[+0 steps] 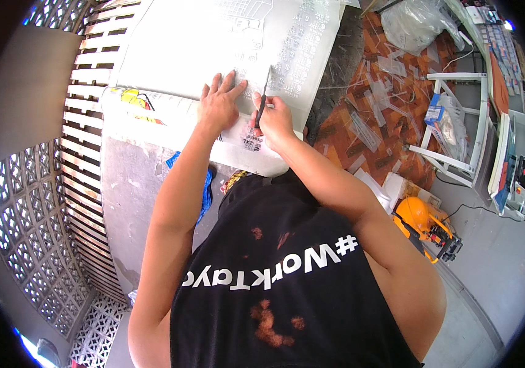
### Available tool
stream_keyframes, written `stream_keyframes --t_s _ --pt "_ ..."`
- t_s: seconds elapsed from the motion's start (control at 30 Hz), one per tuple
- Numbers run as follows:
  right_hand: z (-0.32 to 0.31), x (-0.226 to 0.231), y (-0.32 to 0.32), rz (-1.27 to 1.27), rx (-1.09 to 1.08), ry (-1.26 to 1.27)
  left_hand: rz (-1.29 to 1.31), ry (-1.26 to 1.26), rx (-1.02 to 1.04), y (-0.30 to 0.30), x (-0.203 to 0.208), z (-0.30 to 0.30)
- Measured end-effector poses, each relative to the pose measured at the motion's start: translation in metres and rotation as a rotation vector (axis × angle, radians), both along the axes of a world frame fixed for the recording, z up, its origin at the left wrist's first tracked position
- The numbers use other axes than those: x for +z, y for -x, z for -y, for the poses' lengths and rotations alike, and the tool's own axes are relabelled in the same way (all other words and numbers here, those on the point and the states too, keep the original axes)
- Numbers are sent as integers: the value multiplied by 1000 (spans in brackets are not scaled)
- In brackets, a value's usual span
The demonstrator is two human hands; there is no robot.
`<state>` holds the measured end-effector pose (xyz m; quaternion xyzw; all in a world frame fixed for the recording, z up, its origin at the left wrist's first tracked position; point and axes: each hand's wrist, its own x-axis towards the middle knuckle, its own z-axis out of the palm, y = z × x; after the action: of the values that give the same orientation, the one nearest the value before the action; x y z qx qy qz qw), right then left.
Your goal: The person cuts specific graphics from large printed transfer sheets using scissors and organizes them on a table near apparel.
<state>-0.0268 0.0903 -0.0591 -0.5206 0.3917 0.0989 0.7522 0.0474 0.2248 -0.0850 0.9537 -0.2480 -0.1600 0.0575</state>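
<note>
A large pale sheet of printed film [183, 43] spreads over the work surface, with faint rows of marks along its right side. My left hand [219, 104] lies flat on the sheet, fingers spread, holding nothing. Just right of it, my right hand [275, 121] is closed around black-handled scissors [263, 101]. Their thin blade points away from me over the film. Part of the handles is hidden by my fingers. Below my hands, the near edge of the film curls and shows dark and red print.
A slatted wooden rack [84, 116] runs along the left. Film scraps [367, 132] litter the brown patterned floor at right. Beyond stand a white metal frame [452, 153] holding a blue box, and an orange-yellow machine [416, 214]. A blue cloth-like item [205, 196] lies near my waist.
</note>
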Motion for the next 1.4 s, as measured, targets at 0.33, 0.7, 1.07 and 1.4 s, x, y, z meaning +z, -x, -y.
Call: stream_keyframes --t_s 0.33,0.7,1.07,1.4 --pt "28 -15 -38 53 -13 50 -4 -6 -10 -1 3 1" --pt "54 -27 -84 67 -42 89 -19 10 -14 -1 4 1" --pt "111 -27 -119 88 127 132 -43 11 -1 -2 8 3" --pt "95 -38 -138 119 -6 -36 -20 43 1 -2 7 4"
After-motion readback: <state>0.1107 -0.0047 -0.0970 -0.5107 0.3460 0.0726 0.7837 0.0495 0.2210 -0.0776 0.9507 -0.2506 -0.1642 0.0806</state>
